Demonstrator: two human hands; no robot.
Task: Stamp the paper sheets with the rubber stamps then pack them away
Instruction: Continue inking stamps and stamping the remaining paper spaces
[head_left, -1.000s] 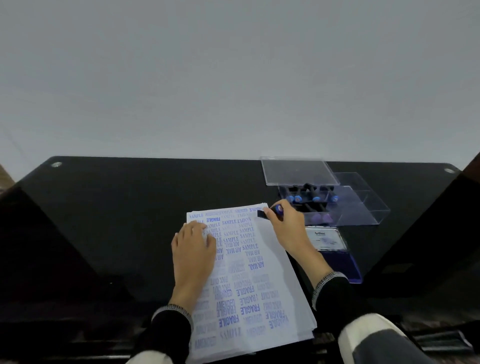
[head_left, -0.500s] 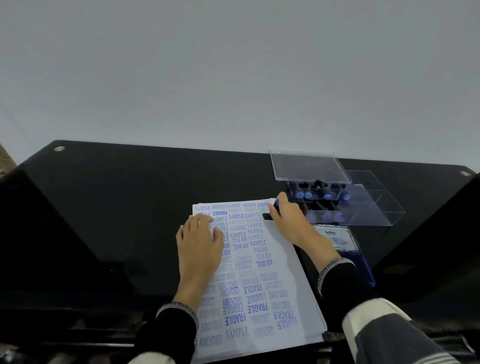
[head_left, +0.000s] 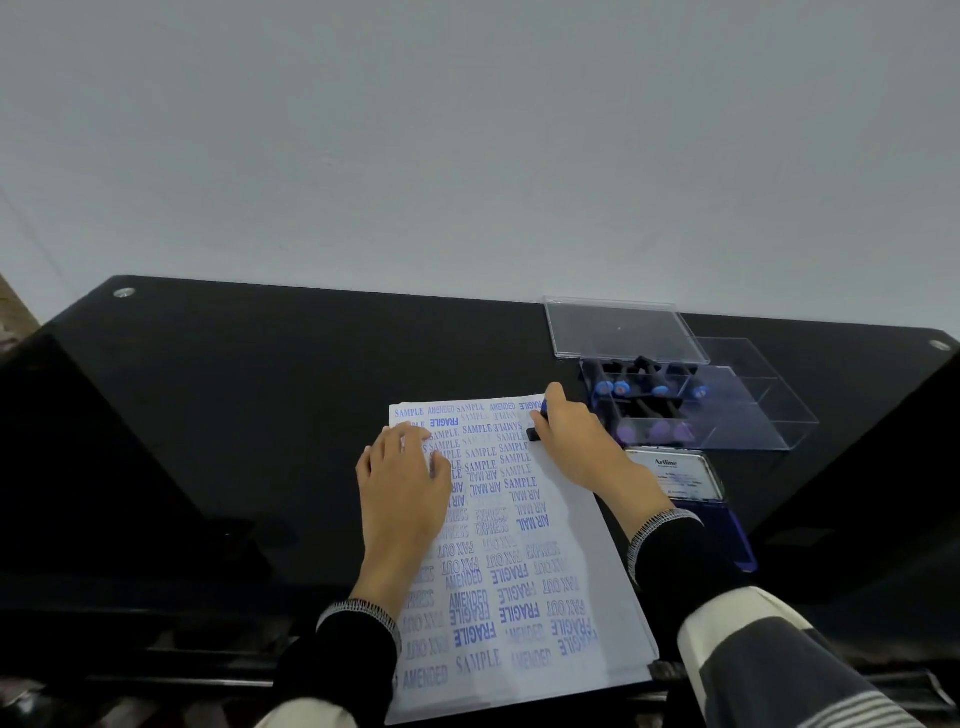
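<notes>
A: Paper sheets (head_left: 550, 561), thin and limp, lie on the black table (head_left: 260, 395); left hand (head_left: 405, 483) presses flat on them

B: Right hand (head_left: 576, 441) pinches a light, rigid rubber stamp (head_left: 535, 433) at the top right corner; its face is hidden

Black glossy counter (head_left: 260, 415). Lying directly on it: stack of stamped paper sheets (head_left: 524, 561) at near centre; clear lid (head_left: 618, 332) far right; clear compartmented stamp case (head_left: 691, 410) just in front of lid; open ink pad (head_left: 691, 493) nearest, right of sheets
</notes>
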